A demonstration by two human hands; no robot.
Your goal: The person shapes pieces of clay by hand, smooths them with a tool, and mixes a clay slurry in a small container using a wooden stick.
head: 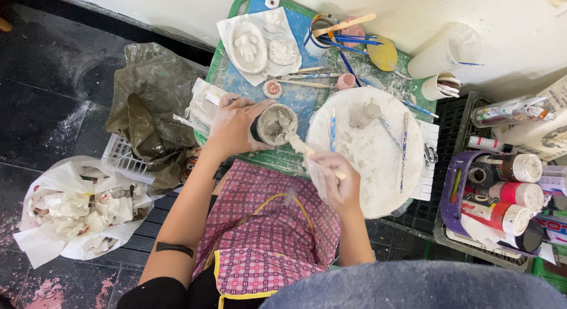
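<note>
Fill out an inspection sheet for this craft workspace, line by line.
Surface: green tray with a blue mat, smeared with white paste.
Job's things: cup of grey paste; paste-coated wooden stick dipping into it.
Clutter: round white board carrying a clay lump and thin tools; white hand mould; cup of brushes; basket of paint bottles.
Grips: left hand wrapped around the cup; right hand gripping the stick.
Cables: nothing seen.
Surroundings: dark floor, white bag of crumpled tissue, olive plastic bag, pale wall.
</note>
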